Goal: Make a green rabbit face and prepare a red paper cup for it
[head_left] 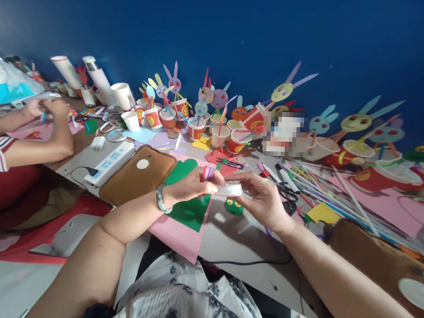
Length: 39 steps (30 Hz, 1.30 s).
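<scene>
My left hand, with a bracelet at the wrist, is closed on small red and purple strips, and its fingertips also touch a roll of clear tape. From the other side, my right hand pinches the same roll between thumb and fingers. Below the hands, a green paper face lies on the table. Green paper on top of pink paper lies under and beside my left wrist.
Decorated paper cups with rabbit faces line the blue wall. Black scissors, straws and markers lie at right. A brown pad and a power strip are at left, where another person's hands work.
</scene>
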### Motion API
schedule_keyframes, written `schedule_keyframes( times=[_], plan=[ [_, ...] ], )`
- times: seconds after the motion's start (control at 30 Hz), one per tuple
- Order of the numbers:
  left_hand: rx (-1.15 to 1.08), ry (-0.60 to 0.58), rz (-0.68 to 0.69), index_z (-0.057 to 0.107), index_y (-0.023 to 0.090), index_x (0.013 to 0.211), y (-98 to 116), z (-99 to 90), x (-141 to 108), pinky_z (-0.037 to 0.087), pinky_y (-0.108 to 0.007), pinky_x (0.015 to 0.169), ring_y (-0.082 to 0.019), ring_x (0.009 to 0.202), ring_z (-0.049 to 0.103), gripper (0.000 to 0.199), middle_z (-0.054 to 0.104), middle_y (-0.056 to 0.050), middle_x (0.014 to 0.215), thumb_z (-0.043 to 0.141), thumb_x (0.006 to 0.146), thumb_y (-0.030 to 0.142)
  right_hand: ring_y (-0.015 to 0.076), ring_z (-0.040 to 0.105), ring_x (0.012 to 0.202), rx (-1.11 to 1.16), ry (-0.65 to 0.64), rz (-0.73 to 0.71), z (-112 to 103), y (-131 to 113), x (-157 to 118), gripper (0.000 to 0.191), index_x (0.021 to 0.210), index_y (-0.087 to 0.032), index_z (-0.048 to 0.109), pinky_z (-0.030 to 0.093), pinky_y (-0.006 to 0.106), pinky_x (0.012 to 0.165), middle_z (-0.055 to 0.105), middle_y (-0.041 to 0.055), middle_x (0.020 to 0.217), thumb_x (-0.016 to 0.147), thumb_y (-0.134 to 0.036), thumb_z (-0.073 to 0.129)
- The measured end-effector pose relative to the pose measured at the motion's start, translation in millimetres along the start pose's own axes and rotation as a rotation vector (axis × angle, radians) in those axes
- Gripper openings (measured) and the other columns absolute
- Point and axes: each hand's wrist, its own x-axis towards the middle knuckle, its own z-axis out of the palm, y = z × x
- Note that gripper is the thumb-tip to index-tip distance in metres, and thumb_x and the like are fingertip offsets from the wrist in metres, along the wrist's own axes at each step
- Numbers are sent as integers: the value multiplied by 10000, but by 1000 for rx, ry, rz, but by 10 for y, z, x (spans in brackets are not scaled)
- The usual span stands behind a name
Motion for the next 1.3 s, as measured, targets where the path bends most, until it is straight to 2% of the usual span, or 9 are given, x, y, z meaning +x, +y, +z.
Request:
schedule_keyframes(
  times=[0.1,0.23,0.4,0.5,0.57,0.67,0.97,1.1,1.3],
  plan=[
    [-29,-7,-5,661,164,800,-20,-1,8,307,-213,473,-76,507,430,167,515,44,592,620,670,260,231,758,867,-55,-27,-50,1,-33,-6,254,1112,-201,735,601,304,729,786,85,985,894,-318,677],
    [68,32,47,655,158,791,36,28,7,278,-217,498,-68,536,380,161,472,50,601,638,678,271,212,767,819,-283,39,-201,-8,-41,-14,243,1142,-209,725,596,287,700,794,60,920,921,-229,625],
    [219,101,59,676,142,834,84,104,-14,233,-226,493,-62,518,308,215,383,74,559,694,765,344,220,760,934,-513,92,-442,-13,39,-15,305,1223,-213,663,611,315,762,775,104,1072,948,-142,553],
    [250,134,77,675,137,814,101,144,-27,226,-222,487,-61,530,299,214,388,74,567,714,768,342,227,749,971,-578,101,-520,8,80,-17,327,1223,-209,642,607,325,792,762,119,1101,930,-96,551],
    [223,132,62,663,139,796,109,155,-34,230,-219,487,-61,534,305,210,393,73,572,717,760,339,212,742,917,-536,118,-497,29,92,-14,307,1198,-208,640,598,312,770,759,104,1056,917,-104,575],
    [153,114,10,641,143,773,108,152,-40,227,-218,492,-55,524,289,204,354,85,559,710,749,333,190,715,813,-423,112,-360,57,93,-3,289,1153,-202,644,571,298,719,748,72,972,884,-124,576],
    [56,104,-24,613,156,750,88,143,-22,279,-222,524,-66,548,352,132,391,70,587,645,713,278,171,674,665,-240,-126,8,82,33,10,167,1044,-205,579,487,270,641,726,18,776,906,-208,486],
    [67,100,-46,598,162,756,102,162,-22,274,-229,529,-65,546,338,138,371,78,584,649,738,289,173,681,660,-236,-136,40,83,23,3,147,1036,-207,569,480,264,640,720,19,749,944,-257,466],
    [130,133,-25,598,155,721,104,176,-36,223,-247,538,-67,565,302,228,356,75,589,706,748,354,195,632,564,-460,-110,-11,96,43,-38,246,1110,-195,582,438,283,572,700,39,733,961,-330,440]
  ],
)
